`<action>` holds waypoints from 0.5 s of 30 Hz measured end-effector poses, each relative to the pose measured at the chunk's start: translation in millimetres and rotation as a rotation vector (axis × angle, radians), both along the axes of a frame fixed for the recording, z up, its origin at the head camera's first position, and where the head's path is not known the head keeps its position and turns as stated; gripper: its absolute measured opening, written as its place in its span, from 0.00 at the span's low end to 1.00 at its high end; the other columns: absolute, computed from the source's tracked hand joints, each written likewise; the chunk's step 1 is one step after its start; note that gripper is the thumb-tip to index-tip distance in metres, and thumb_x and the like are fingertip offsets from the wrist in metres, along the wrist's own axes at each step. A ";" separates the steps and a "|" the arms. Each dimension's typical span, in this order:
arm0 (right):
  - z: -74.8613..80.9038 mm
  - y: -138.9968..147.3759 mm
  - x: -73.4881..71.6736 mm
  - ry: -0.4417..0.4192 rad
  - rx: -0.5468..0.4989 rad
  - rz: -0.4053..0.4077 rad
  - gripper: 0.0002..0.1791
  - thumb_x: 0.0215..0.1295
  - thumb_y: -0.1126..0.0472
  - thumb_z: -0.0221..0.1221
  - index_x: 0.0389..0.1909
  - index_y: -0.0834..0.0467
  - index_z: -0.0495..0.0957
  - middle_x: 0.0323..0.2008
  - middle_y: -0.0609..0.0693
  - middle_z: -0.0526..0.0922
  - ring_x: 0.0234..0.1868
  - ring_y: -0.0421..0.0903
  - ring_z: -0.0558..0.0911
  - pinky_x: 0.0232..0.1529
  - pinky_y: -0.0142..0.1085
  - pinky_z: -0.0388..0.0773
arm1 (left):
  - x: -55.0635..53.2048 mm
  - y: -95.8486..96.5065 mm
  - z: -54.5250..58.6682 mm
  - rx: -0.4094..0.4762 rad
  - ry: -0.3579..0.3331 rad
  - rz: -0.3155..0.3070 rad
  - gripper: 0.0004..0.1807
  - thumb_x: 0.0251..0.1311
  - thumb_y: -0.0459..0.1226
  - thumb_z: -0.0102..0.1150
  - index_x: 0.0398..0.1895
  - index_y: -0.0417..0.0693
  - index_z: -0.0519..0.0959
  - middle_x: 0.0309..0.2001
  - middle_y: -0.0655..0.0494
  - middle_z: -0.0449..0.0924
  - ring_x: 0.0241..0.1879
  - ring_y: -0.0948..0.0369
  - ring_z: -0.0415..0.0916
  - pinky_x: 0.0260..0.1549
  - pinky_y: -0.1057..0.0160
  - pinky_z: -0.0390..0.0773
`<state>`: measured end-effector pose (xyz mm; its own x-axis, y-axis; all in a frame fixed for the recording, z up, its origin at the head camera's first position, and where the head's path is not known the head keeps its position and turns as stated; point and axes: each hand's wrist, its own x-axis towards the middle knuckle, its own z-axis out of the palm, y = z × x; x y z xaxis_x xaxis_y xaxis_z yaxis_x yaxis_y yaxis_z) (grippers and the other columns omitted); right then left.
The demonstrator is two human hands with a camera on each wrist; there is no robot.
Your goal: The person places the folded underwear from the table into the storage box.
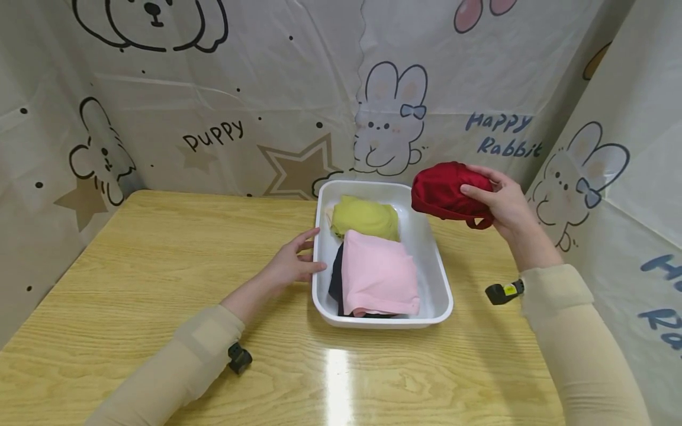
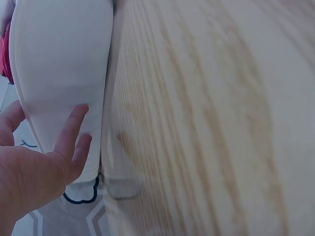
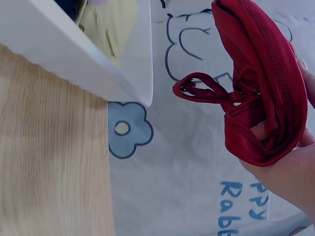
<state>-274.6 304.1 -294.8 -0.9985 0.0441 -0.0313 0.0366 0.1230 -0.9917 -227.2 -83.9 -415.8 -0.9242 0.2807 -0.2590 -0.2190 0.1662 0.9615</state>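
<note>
My right hand [image 1: 508,204] holds a folded red bra [image 1: 450,190] in the air, above the right rim of a white plastic bin [image 1: 438,260]. Its thumb lies on the near side of the fabric, and a strap loop [image 3: 197,88] dangles from the bra in the right wrist view. My left hand [image 1: 290,260] rests its loosely extended fingers against the bin's left outer wall. Inside the bin, a yellow-green folded garment [image 1: 364,218] lies at the far end. A pink folded garment [image 1: 380,275] lies nearer, on top of something black [image 1: 337,278] that is mostly hidden.
The bin stands on a light wood table [image 1: 213,248], close to its back edge. Behind and to the right hangs a pale printed curtain [image 1: 298,77] with cartoon rabbits and stars. A small black camera [image 1: 503,292] is worn on the right wrist, another [image 1: 240,358] on the left.
</note>
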 end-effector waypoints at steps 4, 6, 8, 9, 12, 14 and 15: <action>2.1 -8.7 -0.6 0.009 0.022 0.003 0.37 0.48 0.54 0.72 0.62 0.45 0.71 0.52 0.45 0.71 0.47 0.43 0.75 0.37 0.26 0.79 | -0.1 0.3 -0.2 0.002 -0.001 -0.001 0.45 0.55 0.29 0.64 0.72 0.64 0.54 0.67 0.47 0.60 0.60 0.47 0.69 0.39 0.57 0.82; 3.2 -13.6 -0.8 0.015 0.037 0.002 0.37 0.47 0.53 0.72 0.62 0.45 0.71 0.53 0.46 0.71 0.48 0.44 0.74 0.37 0.26 0.79 | -0.1 0.3 -0.2 0.001 0.000 -0.001 0.45 0.55 0.29 0.64 0.73 0.64 0.54 0.67 0.47 0.60 0.60 0.47 0.69 0.39 0.57 0.82; 3.6 -18.6 -1.8 0.023 0.047 0.005 0.37 0.48 0.54 0.72 0.62 0.45 0.71 0.53 0.46 0.71 0.49 0.45 0.73 0.37 0.26 0.79 | -0.1 0.3 0.0 0.001 0.002 -0.003 0.45 0.55 0.30 0.64 0.73 0.64 0.54 0.67 0.47 0.60 0.60 0.47 0.69 0.39 0.57 0.82; 3.6 -21.1 -2.4 0.028 0.048 0.008 0.36 0.48 0.54 0.72 0.61 0.45 0.71 0.53 0.46 0.71 0.49 0.45 0.73 0.37 0.26 0.79 | -0.1 0.3 0.1 0.001 0.002 -0.003 0.45 0.55 0.29 0.64 0.73 0.64 0.54 0.67 0.47 0.60 0.60 0.47 0.69 0.39 0.57 0.82; 3.0 -28.0 -4.7 0.041 0.042 0.025 0.34 0.50 0.56 0.71 0.61 0.46 0.72 0.53 0.46 0.71 0.49 0.45 0.73 0.38 0.26 0.79 | 0.3 0.3 0.4 0.008 0.001 -0.002 0.45 0.55 0.29 0.64 0.73 0.64 0.54 0.67 0.46 0.60 0.60 0.47 0.69 0.39 0.56 0.82; 2.5 -32.7 -5.9 0.045 0.030 0.037 0.33 0.51 0.58 0.70 0.61 0.46 0.72 0.53 0.47 0.71 0.49 0.45 0.73 0.38 0.27 0.79 | 0.7 0.1 0.5 0.016 0.006 -0.007 0.45 0.56 0.29 0.63 0.73 0.63 0.53 0.67 0.45 0.59 0.60 0.46 0.69 0.39 0.55 0.82; 2.3 -35.2 -6.3 0.047 0.032 0.040 0.33 0.51 0.57 0.70 0.61 0.46 0.72 0.53 0.47 0.71 0.50 0.45 0.73 0.38 0.27 0.79 | 0.8 0.2 0.6 0.017 0.006 -0.006 0.45 0.55 0.29 0.63 0.73 0.63 0.53 0.67 0.45 0.59 0.60 0.47 0.69 0.39 0.55 0.82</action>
